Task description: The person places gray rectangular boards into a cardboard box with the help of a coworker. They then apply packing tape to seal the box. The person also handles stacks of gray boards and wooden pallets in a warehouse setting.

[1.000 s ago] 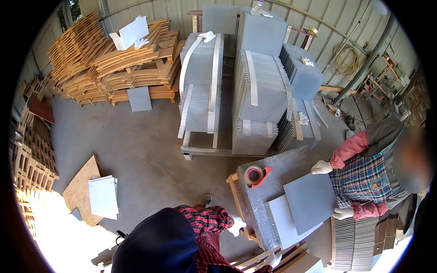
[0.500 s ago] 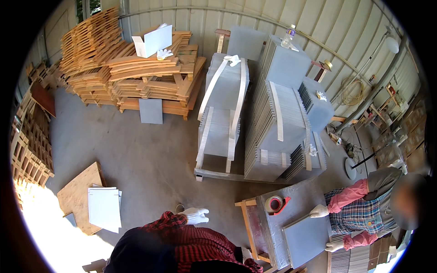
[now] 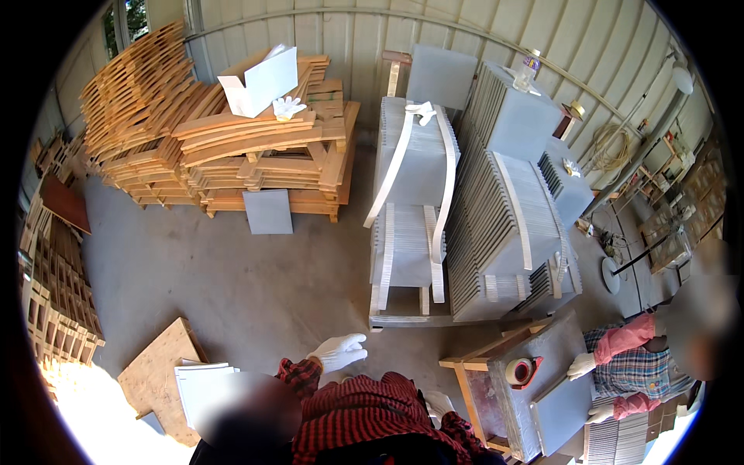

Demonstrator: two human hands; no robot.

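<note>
My left hand (image 3: 341,353), in a white glove and a red-and-black plaid sleeve, is held over the concrete floor. Its fingers stretch to the right and nothing is in them. Lower and further right, my right hand (image 3: 439,405), gloved too, hangs beside the left side of a wooden worktable (image 3: 469,395); it appears loosely open and empty, partly cut off by my sleeve. A grey flat slab (image 3: 559,415) lies on the plastic-covered tabletop, behind a red tape dispenser (image 3: 523,373) with its roll. A co-worker's gloved hands (image 3: 581,366) are at that slab's right side.
Tall rows of grey slabs (image 3: 496,209) with white strips stand ahead. Wooden pallets (image 3: 263,155) are piled at the far left, carrying an open white box (image 3: 267,81). White sheets (image 3: 205,387) lie on a board (image 3: 159,372) at lower left. A fan (image 3: 611,275) stands at right.
My view has shifted, so the slab rows and worktable sit further right. My left hand appears slightly higher, its fingers still stretched. My right hand has come more into view.
</note>
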